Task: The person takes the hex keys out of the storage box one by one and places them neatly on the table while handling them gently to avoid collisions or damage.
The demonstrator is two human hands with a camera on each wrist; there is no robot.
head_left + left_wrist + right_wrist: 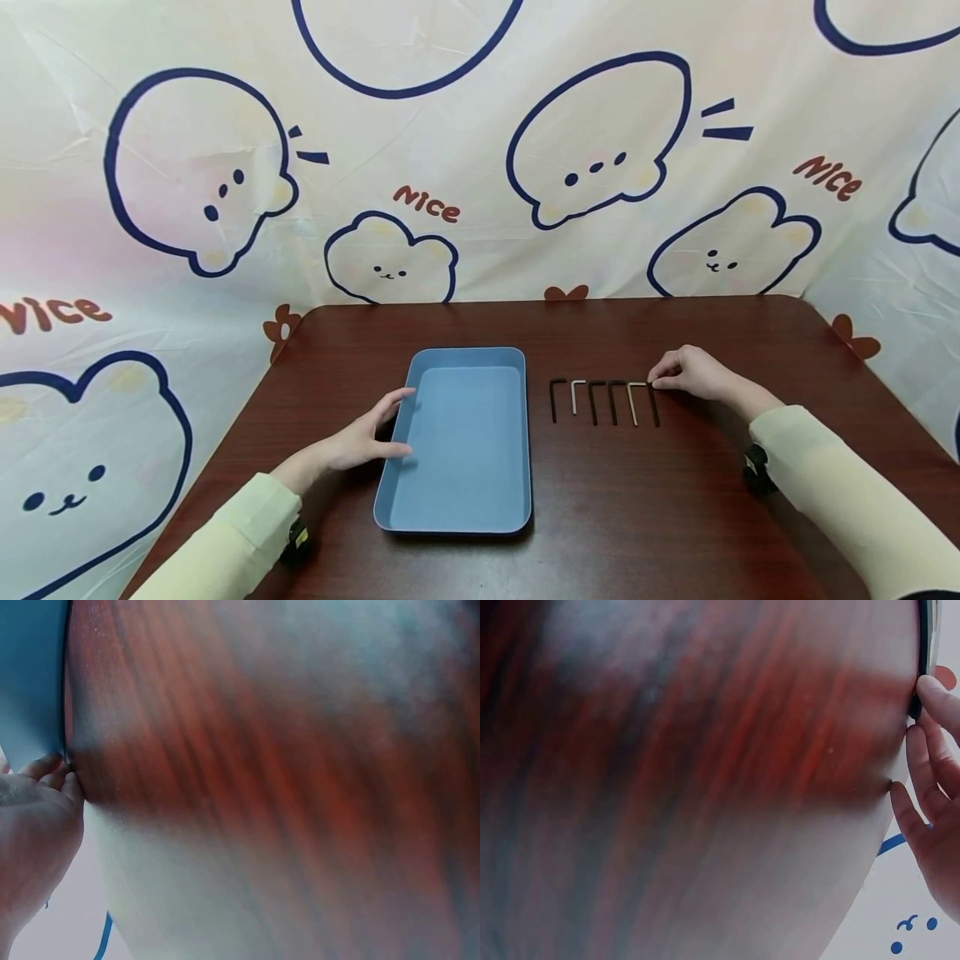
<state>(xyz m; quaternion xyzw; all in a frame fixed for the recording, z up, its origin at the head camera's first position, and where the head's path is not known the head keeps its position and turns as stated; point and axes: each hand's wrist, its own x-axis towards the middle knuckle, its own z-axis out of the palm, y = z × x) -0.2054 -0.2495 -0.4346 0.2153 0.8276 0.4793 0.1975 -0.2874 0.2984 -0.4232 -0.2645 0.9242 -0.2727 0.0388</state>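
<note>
A blue rectangular tray (468,450) lies on the table. My left hand (352,442) holds its left rim, with thumb and index finger reaching over the edge; the left wrist view shows other fingers at the outside of the wall. To the tray's right, several L-shaped hex keys lie in a row, some black and some lighter metal. My right hand (693,372) pinches the short upper end of the rightmost black hex key (655,408) between thumb and fingers. In the right wrist view, the fingertips (915,735) touch the tabletop beside the dark key.
The dark brown wooden table (600,517) has rounded far corners. Beside the held key lie a pale metal hex key (633,407), black hex keys and a shorter silver hex key (574,398). Pale cloth with cartoon bears (390,258) hangs behind and beside the table.
</note>
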